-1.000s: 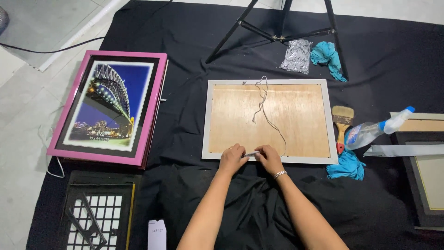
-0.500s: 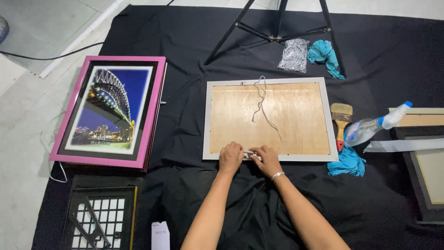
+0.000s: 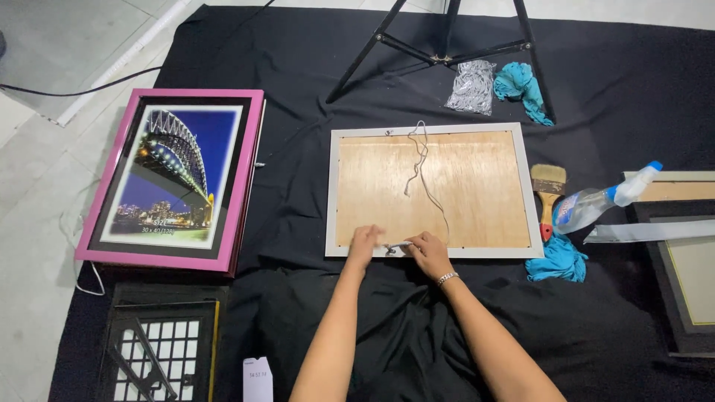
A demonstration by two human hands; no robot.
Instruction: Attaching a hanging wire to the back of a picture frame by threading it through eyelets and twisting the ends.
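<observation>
Picture-framing work area on floor: black cloth [image 3: 625, 82] over grey tiles [image 3: 45, 45], several frames, paintbrush [image 3: 548, 187], spray bottle [image 3: 596, 206], tripod legs [image 3: 447, 37].

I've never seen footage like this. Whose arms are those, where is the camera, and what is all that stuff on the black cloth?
No machine here: the camera sits on a person's head and looks down, so the two bare arms are their own. The left hand and right hand meet at the near edge of a white picture frame lying face down, wooden back up, with a loose hanging cord across it. Between the fingers is a small metal piece, too small to identify. Around it on the black cloth: a pink-framed bridge photo, a paintbrush, a spray bottle, blue rags and tripod legs.
</observation>
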